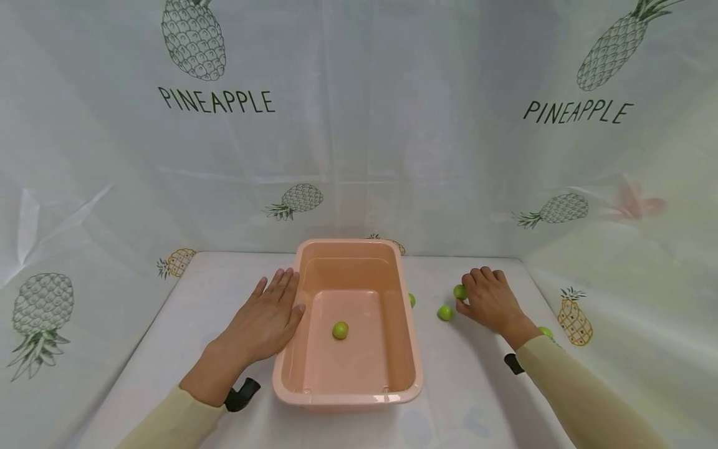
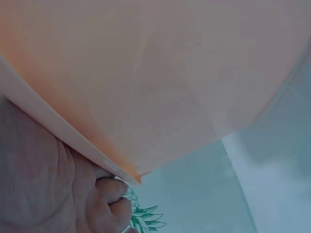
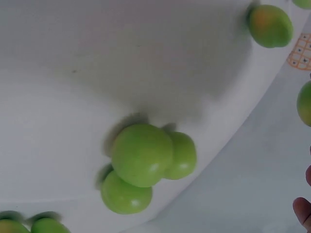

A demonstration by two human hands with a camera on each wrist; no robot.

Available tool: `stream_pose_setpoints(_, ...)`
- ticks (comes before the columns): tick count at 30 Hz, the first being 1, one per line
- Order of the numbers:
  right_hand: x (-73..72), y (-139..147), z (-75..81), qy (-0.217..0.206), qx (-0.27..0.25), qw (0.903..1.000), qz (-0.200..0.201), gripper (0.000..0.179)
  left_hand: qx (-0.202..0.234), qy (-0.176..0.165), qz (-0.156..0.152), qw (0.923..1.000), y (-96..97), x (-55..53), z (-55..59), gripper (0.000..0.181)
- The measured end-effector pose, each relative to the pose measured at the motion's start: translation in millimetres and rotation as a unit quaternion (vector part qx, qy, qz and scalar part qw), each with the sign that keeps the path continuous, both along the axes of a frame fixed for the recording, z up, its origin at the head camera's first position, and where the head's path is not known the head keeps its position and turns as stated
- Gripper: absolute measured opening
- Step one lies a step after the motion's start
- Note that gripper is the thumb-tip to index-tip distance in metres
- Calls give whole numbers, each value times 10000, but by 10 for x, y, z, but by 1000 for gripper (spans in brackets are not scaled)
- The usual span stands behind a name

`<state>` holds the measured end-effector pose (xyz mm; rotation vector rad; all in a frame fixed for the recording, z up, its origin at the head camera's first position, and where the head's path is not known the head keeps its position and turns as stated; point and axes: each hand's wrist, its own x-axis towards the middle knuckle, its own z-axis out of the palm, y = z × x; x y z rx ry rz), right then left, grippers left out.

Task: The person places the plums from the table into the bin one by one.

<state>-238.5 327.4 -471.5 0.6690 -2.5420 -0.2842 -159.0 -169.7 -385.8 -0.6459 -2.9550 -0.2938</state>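
Observation:
A peach-coloured plastic basin (image 1: 348,386) stands on the table, with one small round green fruit (image 1: 339,330) on its floor. Flat along its left rim rests my left hand (image 1: 260,321), fingers straight; the left wrist view shows the palm (image 2: 34,170) against the outside of the basin wall (image 2: 160,87). To the right of the basin, my right hand (image 1: 490,302) pinches another green fruit (image 1: 460,292) between thumb and fingers. In the right wrist view this held fruit (image 3: 304,104) is cut off by the edge. A loose green fruit (image 1: 445,312) lies just left of that hand.
One green fruit (image 1: 412,300) shows partly behind the basin's right wall, and another (image 1: 545,332) beside the right wrist. In the right wrist view, several lie clustered on the table (image 3: 142,155). A pineapple-print sheet (image 1: 421,156) hangs behind and at both sides.

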Motion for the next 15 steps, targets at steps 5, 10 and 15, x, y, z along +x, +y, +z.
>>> stream_pose_setpoints(5, -13, -91, 74, 180, -200, 9995, 184, 40, -49, 9, 25, 10000, 10, -1, -10, 66)
stream_pose_setpoints(10, -40, -286, 259, 287, -507, 9975, 411, 39, -96, 26, 32, 9999, 17, 2, -3, 66)
stream_pose_setpoints(15, -48, -539, 514, 344, -752, 9939, 735, 38, -200, 55, 52, 9998, 29, 10, 12, 66)
